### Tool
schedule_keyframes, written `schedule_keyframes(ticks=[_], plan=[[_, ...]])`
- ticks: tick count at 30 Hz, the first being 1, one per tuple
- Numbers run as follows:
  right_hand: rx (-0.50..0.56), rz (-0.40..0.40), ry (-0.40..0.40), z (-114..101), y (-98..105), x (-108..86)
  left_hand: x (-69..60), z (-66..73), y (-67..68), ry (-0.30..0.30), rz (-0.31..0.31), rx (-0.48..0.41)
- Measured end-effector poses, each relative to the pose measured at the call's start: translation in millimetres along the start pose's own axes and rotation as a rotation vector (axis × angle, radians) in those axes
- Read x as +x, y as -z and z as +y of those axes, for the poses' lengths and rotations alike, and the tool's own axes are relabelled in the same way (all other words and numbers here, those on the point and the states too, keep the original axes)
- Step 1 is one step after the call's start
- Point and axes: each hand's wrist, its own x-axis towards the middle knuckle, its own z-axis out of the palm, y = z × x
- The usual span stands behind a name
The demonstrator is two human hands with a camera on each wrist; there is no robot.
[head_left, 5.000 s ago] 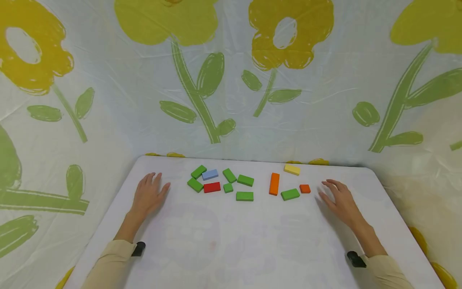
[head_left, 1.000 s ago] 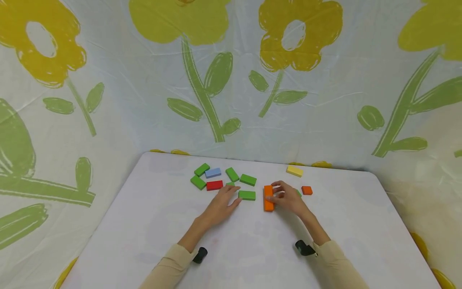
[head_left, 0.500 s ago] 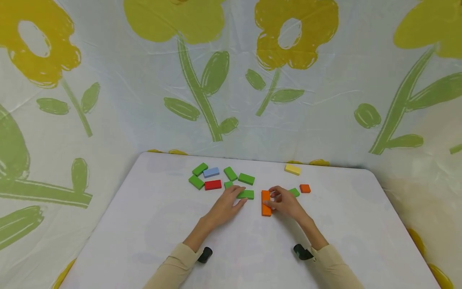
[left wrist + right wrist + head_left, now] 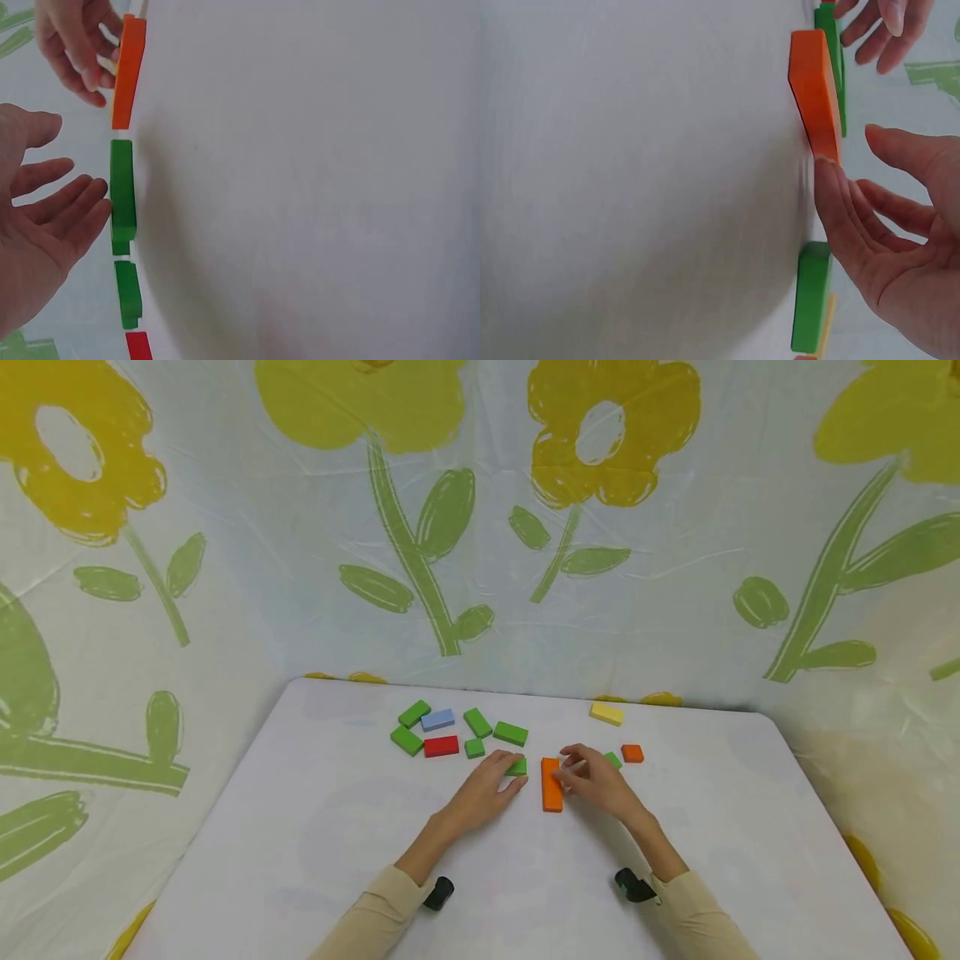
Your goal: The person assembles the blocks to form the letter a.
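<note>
My left hand (image 4: 483, 792) hovers at a green block (image 4: 517, 767), its fingers over the block's left part. In the left wrist view the fingers of that hand (image 4: 41, 225) are loosely extended beside the green block (image 4: 122, 187). An orange long block (image 4: 551, 789) lies lengthwise away from me, right of the green one. My right hand (image 4: 602, 785) is at its right side, a fingertip overlapping its edge. The right wrist view shows thumb and fingers of the right hand (image 4: 900, 247) spread apart, fingertips by the end of the orange block (image 4: 814, 90); contact is uncertain.
Farther back left lie a red block (image 4: 441, 746), a blue block (image 4: 437, 720), a small green block (image 4: 474, 748) and several longer green ones. Behind my right hand are a partly hidden green block (image 4: 612, 760), a small orange block (image 4: 632, 753) and a yellow block (image 4: 607, 713).
Both hands have come inward from the table's sides. The orange long block has shifted left and nearer to me; my right thumb and fingers have spread off it. My left hand has moved right, over the green block.
</note>
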Motion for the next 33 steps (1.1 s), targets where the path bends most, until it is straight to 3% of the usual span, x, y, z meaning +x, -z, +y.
schedule_keyframes(ticks=[6, 13, 25, 33], plan=[[-0.077, 0.110, 0.096, 4.4, 14.1, 1.9, 5.0, 6.5, -10.5, 0.024, 0.000, 0.020], [-0.085, 0.227, 0.180, 16.4, 30.1, 3.6, 12.2, 14.7, -17.4, 0.008, 0.000, -0.010], [-0.166, 0.385, 0.186, 42.6, 53.0, 4.9, 19.6, 20.7, -28.8, 0.001, -0.076, 0.075], [-0.212, 0.381, 0.137, 55.7, 64.2, 2.5, 26.9, 21.4, -31.4, -0.016, -0.108, 0.113]])
